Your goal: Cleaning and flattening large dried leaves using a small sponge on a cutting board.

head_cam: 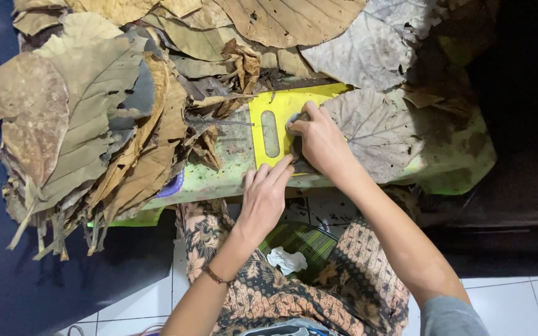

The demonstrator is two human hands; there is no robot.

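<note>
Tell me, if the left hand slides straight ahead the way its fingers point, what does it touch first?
Most likely the right hand. The left hand points up and to the right, fingertips on the yellow board edge, with the right hand close ahead; the gap is hard to judge.

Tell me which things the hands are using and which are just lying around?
In use:
- yellow board, under the left hand
- big dry leaf, pressed by the right hand

Lying about:
- heap of dry leaves
- crumpled white tissue
- purple thing under the heap
</note>
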